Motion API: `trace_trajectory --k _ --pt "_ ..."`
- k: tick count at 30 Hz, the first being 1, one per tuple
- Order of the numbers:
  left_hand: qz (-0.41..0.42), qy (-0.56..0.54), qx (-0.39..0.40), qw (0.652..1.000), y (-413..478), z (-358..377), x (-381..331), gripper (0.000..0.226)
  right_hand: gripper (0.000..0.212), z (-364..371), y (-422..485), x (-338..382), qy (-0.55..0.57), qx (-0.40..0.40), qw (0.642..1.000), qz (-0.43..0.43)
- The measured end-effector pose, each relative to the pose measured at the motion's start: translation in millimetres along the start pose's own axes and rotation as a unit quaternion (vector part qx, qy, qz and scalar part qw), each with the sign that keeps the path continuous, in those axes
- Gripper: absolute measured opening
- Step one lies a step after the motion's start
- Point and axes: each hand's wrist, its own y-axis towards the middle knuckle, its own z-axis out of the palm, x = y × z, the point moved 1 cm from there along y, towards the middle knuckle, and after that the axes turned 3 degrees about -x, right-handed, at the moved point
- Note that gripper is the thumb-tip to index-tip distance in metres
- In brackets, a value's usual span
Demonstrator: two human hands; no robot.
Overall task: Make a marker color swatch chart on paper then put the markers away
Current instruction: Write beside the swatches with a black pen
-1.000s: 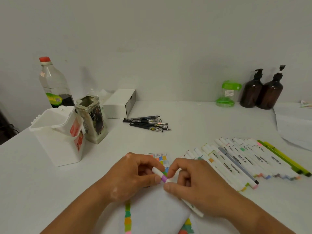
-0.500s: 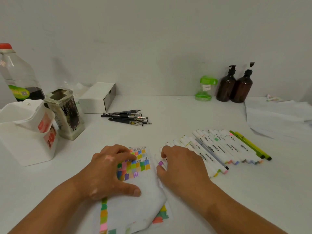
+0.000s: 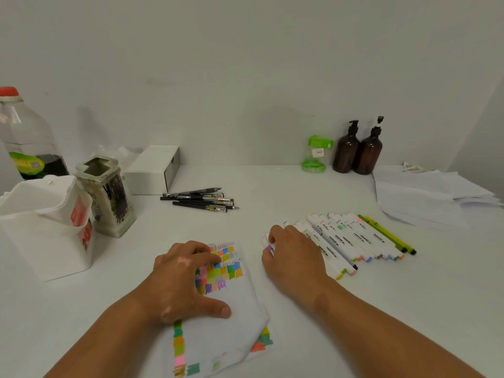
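Desk point(image 3: 272, 186): swatch paper point(image 3: 240, 323) lies at the front edge, about centre, with colour blocks across its top and down its left side. Marker row point(image 3: 354, 238) sits just right of the paper, toward the desk's right edge. My left hand point(image 3: 185, 279) is flat on the paper, fingers spread, pressing, gripping nothing. My right hand point(image 3: 291, 257) is at the row's left end, fingers curled round the purple marker point(image 3: 270, 248).
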Motion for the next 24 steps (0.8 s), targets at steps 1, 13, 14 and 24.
trace_trajectory --k 1,13,14,24 --pt "0.002 0.0 -0.003 1.0 0 0 1 0.111 0.017 1 1 0 -0.003 -0.001 1.0 0.007" --pt "0.023 0.02 0.035 0.999 3 -12 14 0.11 0.013 -6 9 2 0.003 0.028 0.998 0.05" --pt "0.026 0.008 0.033 0.999 2 -13 19 0.108 0.014 -7 11 5 0.008 0.032 0.998 0.046" --pt "0.014 -0.047 -0.022 0.999 -6 -23 62 0.092 0.034 20 87 76 0.039 0.102 0.986 -0.127"
